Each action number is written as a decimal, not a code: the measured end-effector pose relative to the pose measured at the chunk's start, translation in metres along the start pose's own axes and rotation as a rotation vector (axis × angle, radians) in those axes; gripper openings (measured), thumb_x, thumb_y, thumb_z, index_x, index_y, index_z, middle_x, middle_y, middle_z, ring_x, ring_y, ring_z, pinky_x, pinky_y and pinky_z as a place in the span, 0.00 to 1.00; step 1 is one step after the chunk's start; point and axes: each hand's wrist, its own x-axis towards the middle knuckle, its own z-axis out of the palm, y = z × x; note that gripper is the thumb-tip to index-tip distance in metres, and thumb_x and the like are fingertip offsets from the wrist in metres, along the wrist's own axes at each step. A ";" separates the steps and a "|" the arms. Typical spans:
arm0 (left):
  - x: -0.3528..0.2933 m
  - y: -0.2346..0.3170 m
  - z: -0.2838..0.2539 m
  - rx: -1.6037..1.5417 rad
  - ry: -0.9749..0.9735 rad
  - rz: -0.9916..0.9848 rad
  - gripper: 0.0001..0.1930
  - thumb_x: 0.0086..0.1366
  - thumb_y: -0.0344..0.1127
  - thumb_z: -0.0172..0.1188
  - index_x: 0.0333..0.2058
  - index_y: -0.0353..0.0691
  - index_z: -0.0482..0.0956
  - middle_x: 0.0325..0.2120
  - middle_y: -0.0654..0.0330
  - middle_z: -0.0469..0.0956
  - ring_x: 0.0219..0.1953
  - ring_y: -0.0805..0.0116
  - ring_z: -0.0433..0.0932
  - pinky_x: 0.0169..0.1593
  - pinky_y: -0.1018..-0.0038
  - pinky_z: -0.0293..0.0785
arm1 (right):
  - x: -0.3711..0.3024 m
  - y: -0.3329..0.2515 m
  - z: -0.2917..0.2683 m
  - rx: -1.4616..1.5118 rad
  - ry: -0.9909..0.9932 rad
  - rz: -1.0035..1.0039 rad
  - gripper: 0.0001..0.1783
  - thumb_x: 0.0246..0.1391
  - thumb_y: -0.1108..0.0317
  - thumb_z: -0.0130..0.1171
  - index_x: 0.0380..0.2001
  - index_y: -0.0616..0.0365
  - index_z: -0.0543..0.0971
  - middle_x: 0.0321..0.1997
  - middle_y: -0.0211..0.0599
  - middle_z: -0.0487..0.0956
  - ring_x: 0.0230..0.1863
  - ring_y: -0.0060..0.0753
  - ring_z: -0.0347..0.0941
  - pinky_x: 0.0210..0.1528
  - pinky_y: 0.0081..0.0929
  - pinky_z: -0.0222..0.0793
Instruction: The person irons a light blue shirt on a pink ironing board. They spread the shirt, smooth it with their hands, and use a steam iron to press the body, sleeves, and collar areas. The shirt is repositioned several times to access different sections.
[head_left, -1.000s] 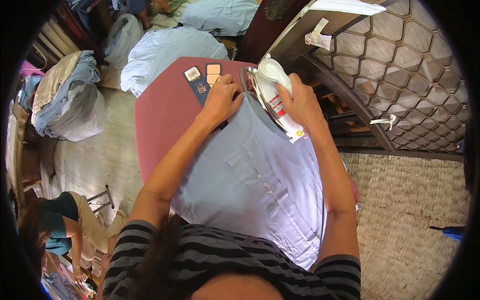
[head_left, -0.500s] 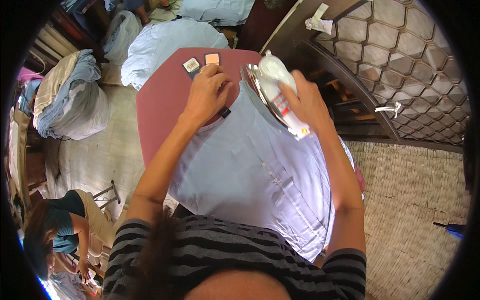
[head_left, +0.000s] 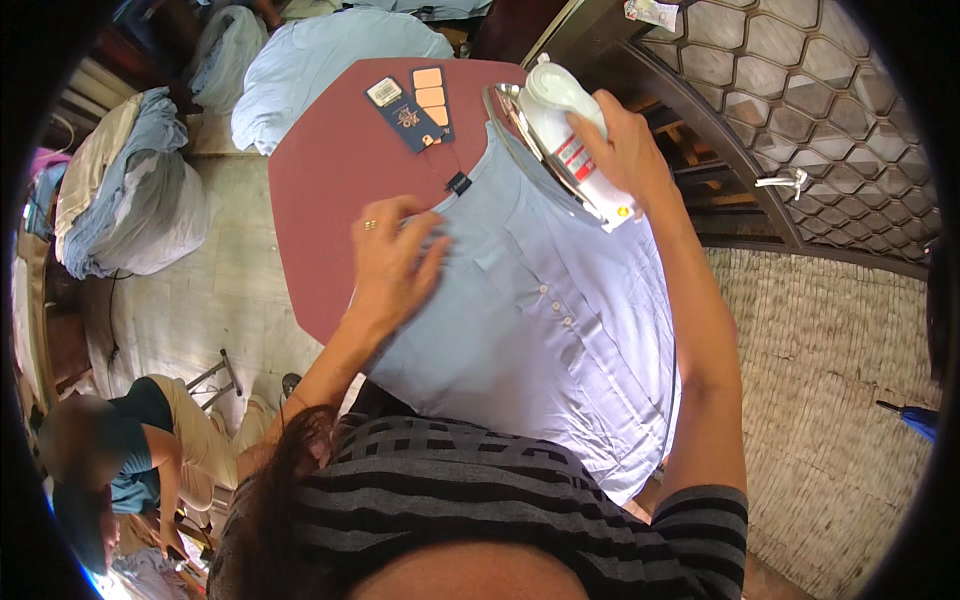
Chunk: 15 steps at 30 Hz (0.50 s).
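Note:
A light blue shirt (head_left: 470, 330) with a short row of buttons is spread over a maroon ironing board (head_left: 330, 180). My right hand (head_left: 630, 150) is wrapped round the handle of a white clothes iron (head_left: 570, 120), which is over the shirt's far right part with its metal edge facing left. My left hand (head_left: 392, 265) hovers at the shirt's left side, fingers apart and holding nothing; a ring shows on one finger. Near the neckline is a black neck label (head_left: 459, 184). Two hang tags, one navy (head_left: 408, 122) and one with pale orange panels (head_left: 431, 98), lie on the board beyond it.
Bagged blue garments (head_left: 330, 65) are piled beyond the board. A cloth-covered bundle (head_left: 130, 190) stands at the left. A metal lattice gate (head_left: 800, 120) rises at the far right. Another person (head_left: 150, 430) sits at the lower left, and a blue umbrella (head_left: 915, 420) lies at the right edge.
My left hand has left the hang tags and drawn back toward me onto the shirt's left side, its fingers spreading. The tags now lie uncovered. My right hand still grips the iron.

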 end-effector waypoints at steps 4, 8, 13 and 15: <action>0.004 0.020 0.046 -0.110 -0.072 0.040 0.10 0.57 0.36 0.68 0.36 0.40 0.81 0.35 0.57 0.76 0.41 0.55 0.74 0.49 0.58 0.64 | 0.012 0.002 0.003 0.022 -0.041 -0.004 0.23 0.61 0.51 0.56 0.36 0.65 0.73 0.34 0.64 0.79 0.37 0.65 0.77 0.41 0.49 0.71; 0.011 0.036 0.071 0.163 0.016 -0.014 0.12 0.58 0.43 0.67 0.31 0.41 0.80 0.31 0.59 0.75 0.38 0.56 0.73 0.43 0.58 0.63 | 0.014 0.005 0.004 0.031 -0.070 0.003 0.27 0.61 0.46 0.54 0.40 0.64 0.75 0.38 0.61 0.81 0.39 0.59 0.79 0.45 0.45 0.72; 0.012 0.036 0.088 0.325 0.055 -0.129 0.12 0.55 0.44 0.67 0.25 0.43 0.80 0.27 0.62 0.75 0.37 0.58 0.73 0.40 0.59 0.60 | -0.005 0.010 0.003 0.040 -0.094 0.001 0.28 0.60 0.44 0.54 0.42 0.64 0.76 0.38 0.59 0.82 0.39 0.56 0.80 0.46 0.43 0.72; 0.011 0.033 0.089 0.302 0.040 -0.155 0.10 0.55 0.43 0.66 0.24 0.44 0.80 0.26 0.63 0.76 0.37 0.59 0.74 0.40 0.60 0.60 | -0.010 0.014 0.004 0.060 -0.096 -0.024 0.28 0.61 0.45 0.55 0.42 0.63 0.77 0.37 0.55 0.82 0.37 0.51 0.79 0.45 0.41 0.72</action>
